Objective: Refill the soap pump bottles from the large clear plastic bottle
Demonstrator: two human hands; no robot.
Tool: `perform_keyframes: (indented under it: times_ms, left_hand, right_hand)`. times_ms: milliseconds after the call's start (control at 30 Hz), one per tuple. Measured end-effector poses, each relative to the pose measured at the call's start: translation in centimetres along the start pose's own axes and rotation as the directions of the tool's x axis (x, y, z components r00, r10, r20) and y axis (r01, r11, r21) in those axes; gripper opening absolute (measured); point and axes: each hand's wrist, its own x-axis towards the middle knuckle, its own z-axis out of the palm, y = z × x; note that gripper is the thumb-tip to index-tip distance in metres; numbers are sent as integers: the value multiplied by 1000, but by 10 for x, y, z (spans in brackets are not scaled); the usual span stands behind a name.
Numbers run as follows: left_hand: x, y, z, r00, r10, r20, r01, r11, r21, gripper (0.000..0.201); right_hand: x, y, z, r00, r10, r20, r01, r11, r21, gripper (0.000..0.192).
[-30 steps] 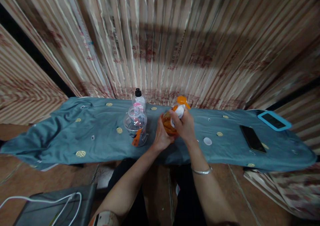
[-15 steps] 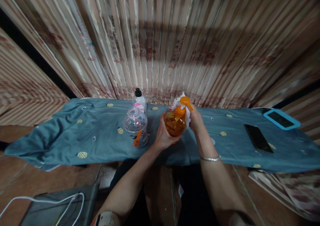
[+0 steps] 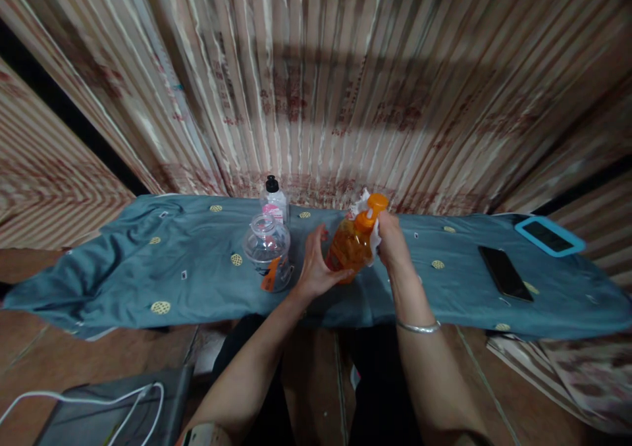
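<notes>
Gripping low on the orange bottle (image 3: 351, 251), the left hand (image 3: 313, 268) is cupping its base from about eight o'clock, fingers only loosely curled and the index lifted off rather than clamped as it was half a second ago. The right hand (image 3: 392, 248) is closing around the bottle's neck side at three o'clock, pressing a white cloth (image 3: 365, 205) against it; the fingers are together on cloth and bottle. Since a second ago the bottle is leaning more, its orange cap (image 3: 376, 202) now tipping toward one o'clock, and the cloth is riding up behind the cap instead of covering the shoulder, so the wiping seems to be shifting from the body to the top. The bottle is being held just above the blue-draped table (image 3: 148, 268), near its front middle.

Nearer the viewer, a white cable (image 3: 99, 396) is lying across a grey case on the floor at seven o'clock. Farther out, a clear jar (image 3: 268, 251) is standing at ten o'clock of the bottle, with a black-capped bottle (image 3: 274, 199) behind it. A black phone (image 3: 503, 273) and a blue-cased tablet (image 3: 549, 236) are lying at three o'clock, well apart.
</notes>
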Motion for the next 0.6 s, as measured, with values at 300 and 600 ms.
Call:
perform_keyframes:
  times_ms: [300,600]
  left_hand:
    - [-11,-3,22,988,107,115,-107,994,-3,109]
    - [-2,5,20,983,80,168,-71,996,-61,100]
  right_hand:
    - [-38,3,16,997,-63,-42,57,991,-123,81]
    - [43,-4,2,919,193,345,-187,981,-49,38]
